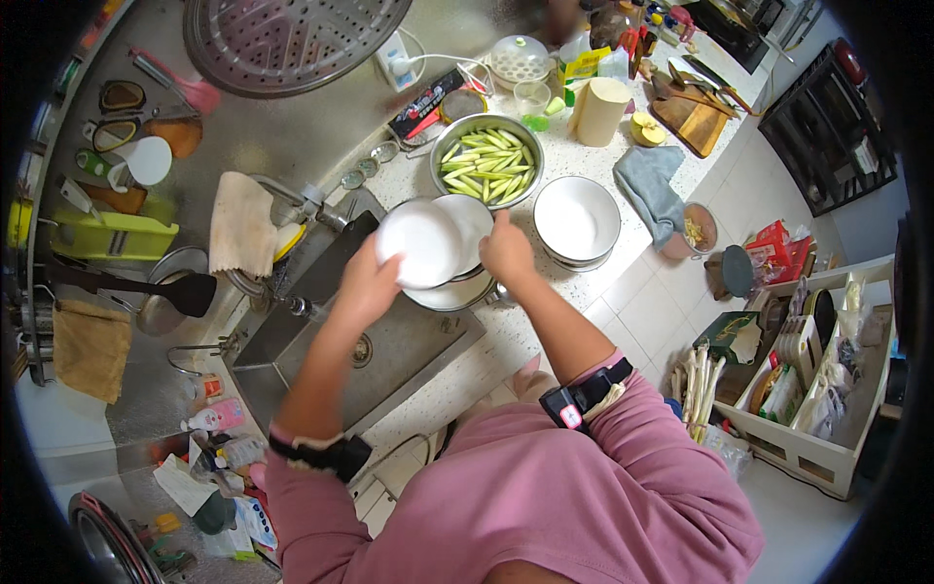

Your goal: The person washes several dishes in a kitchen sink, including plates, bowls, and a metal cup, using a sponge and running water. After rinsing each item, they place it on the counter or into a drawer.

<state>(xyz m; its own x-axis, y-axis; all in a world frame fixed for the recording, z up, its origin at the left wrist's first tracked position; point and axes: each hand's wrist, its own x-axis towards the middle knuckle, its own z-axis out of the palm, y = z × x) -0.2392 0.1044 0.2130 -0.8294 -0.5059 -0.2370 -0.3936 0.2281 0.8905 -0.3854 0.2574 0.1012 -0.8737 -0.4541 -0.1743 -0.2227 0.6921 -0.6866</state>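
My left hand (368,281) grips a white dish (419,244) by its near left rim, and it is slightly blurred. Partly behind that dish is a second white bowl (476,219), its right rim pinched by my right hand (507,252). Under both, a larger light-coloured bowl or pan (449,298) shows only its near edge at the sink's side. A dark-rimmed white bowl (576,217) rests on the counter to the right, atop at least one more dish. Just beyond my hands stands a steel bowl (536,164) of cut green vegetable strips (485,164).
The steel sink (408,365) with its faucet (332,217) lies below my left forearm. A grey cloth (649,182) drapes over the counter edge. Farther back are a paper roll (602,113), a halved apple (647,129) and a cutting board (693,120). A white storage bin (824,460) stands at right.
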